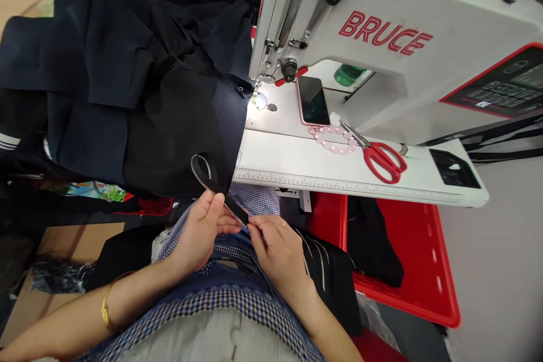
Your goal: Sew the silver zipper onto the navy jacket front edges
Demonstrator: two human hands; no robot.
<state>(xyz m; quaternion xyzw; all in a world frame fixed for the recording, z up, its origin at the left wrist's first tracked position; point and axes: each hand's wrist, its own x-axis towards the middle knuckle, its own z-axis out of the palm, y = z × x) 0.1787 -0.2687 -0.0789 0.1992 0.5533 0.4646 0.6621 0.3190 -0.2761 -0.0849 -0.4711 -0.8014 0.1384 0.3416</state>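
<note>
A black zipper with silvery metal teeth (231, 207) runs between my two hands, its far end curling into a loop over the dark cloth. My left hand (202, 229) pinches it between thumb and fingers. At the zipper's near end, the fingertips of my right hand (278, 249) are closed on it. Dark navy and black garment fabric (169, 119) lies heaped to the left, its edge reaching the needle area of the white sewing machine (382, 39).
On the machine bed (280, 153) lie a phone (313, 100), a pink beaded strap (337, 140) and red-handled scissors (384, 162). A ruler strip runs along the front edge. Below right, a red bin (424, 260) holds black cloth (373, 243).
</note>
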